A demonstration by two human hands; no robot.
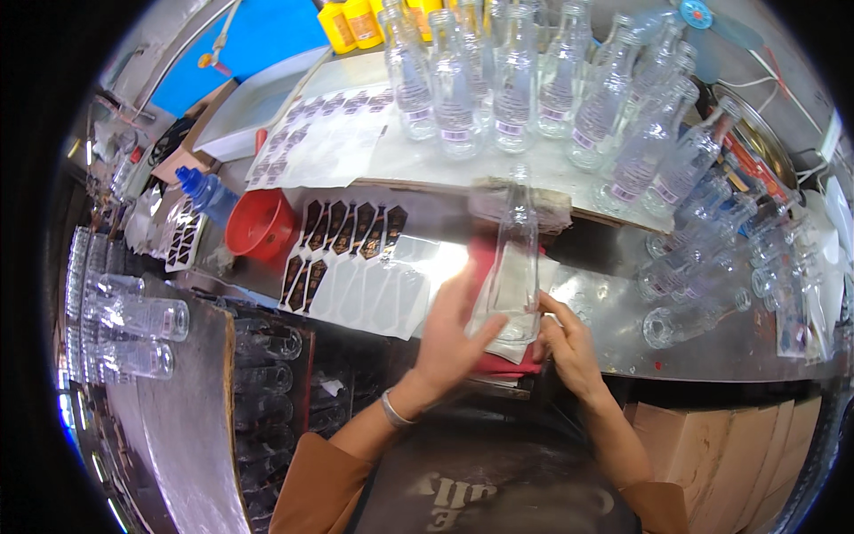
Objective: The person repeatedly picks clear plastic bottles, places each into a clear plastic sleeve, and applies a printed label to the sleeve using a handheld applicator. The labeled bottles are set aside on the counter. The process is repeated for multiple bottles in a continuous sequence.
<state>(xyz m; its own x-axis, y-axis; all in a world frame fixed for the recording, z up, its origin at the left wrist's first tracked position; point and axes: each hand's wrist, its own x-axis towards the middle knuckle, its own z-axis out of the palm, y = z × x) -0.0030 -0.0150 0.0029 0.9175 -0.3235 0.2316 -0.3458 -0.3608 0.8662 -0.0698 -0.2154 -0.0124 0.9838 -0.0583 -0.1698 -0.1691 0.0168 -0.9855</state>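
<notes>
A transparent glass bottle [519, 231] lies in front of me, neck pointing away, over a pale cloth [503, 283] on a red pad [481, 258]. Along the bottle's lower left side is my left hand [447, 343], slightly blurred, its thumb stretched toward the base and its fingers apart. My right hand [569, 345] has its bent fingers against the bottle's lower right side. Left of the bottle, a sheet of dark tie-shaped labels [342, 233] rests on the bench; its lower right part shows bare backing. No label can be made out on this bottle.
Several labelled bottles [513, 98] stand on the raised shelf [356, 160] ahead, beside a printed label sheet [307, 142]. A red bucket [260, 224] and a blue-capped bottle [206, 191] are at left. More bottles [694, 316] lie at right. Cardboard boxes [712, 445] stand below.
</notes>
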